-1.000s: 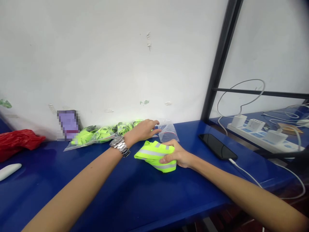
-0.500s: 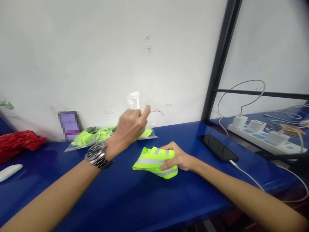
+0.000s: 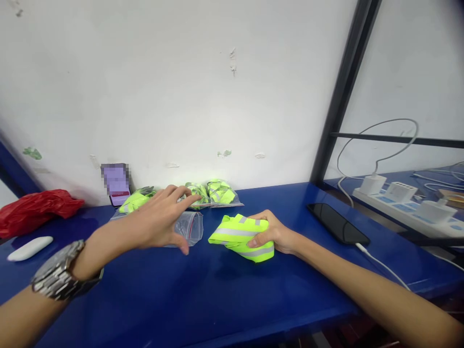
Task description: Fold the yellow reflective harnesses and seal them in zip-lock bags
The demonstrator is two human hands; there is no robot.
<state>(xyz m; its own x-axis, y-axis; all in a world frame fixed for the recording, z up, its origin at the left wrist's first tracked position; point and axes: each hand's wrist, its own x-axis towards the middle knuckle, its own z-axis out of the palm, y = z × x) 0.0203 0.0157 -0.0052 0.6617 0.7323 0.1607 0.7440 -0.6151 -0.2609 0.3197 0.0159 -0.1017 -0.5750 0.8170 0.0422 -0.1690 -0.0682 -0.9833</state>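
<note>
My right hand [image 3: 270, 234] is closed round a folded neon-yellow reflective vest [image 3: 242, 237] with grey stripes, its thumb pressed on the front. The vest is held low over the blue table. My left hand [image 3: 165, 215], with a metal watch [image 3: 63, 273] on the wrist, has its fingers spread and nothing in them. Just beside its thumb lies a clear zip bag [image 3: 192, 228] with a red line at its mouth, partly hidden behind the hand. Behind, along the wall, bagged neon-yellow bundles [image 3: 220, 192] lie in a row, some partly covered by my left hand.
A phone [image 3: 116, 183] leans on the wall, a red plastic bag [image 3: 39, 210] and a white oval case [image 3: 31, 248] at left. To the right, a black phone [image 3: 337, 222] lies with a white cable. Power strips with chargers [image 3: 402, 205] stand beyond a black frame post [image 3: 342, 92].
My left hand has come down from in front of the wall and opened; the clear bag it held up now lies on the table. My right hand keeps hold of the vest.
</note>
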